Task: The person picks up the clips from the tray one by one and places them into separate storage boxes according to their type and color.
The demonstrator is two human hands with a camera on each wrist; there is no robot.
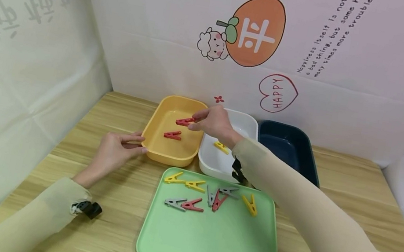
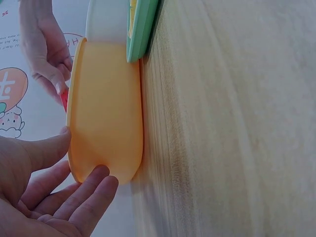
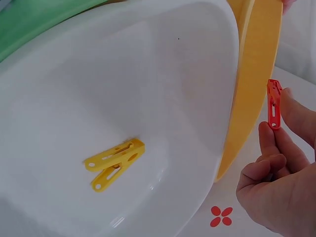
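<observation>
My right hand [image 1: 216, 121] pinches a red clothespin [image 1: 185, 121] between thumb and fingertips, above the yellow bin [image 1: 154, 124]. Another red clothespin [image 1: 173, 135] lies inside that bin. My left hand [image 1: 115, 151] touches the bin's near left corner, its thumb and fingers extended against the rim and outer wall. In the right wrist view, a yellow clothespin [image 3: 116, 163] lies in the white bin [image 3: 197, 64]. On the green tray [image 1: 214, 244] are several clothespins: yellow ones [image 1: 250, 204], grey ones [image 1: 175, 202] and red ones [image 1: 193, 204].
A dark blue bin [image 1: 287, 142] stands right of the white one, partly behind my right forearm. The three bins stand side by side before a printed white cloth [image 1: 151, 46]. The green tray lies nearer me on the wooden table [image 1: 103, 234].
</observation>
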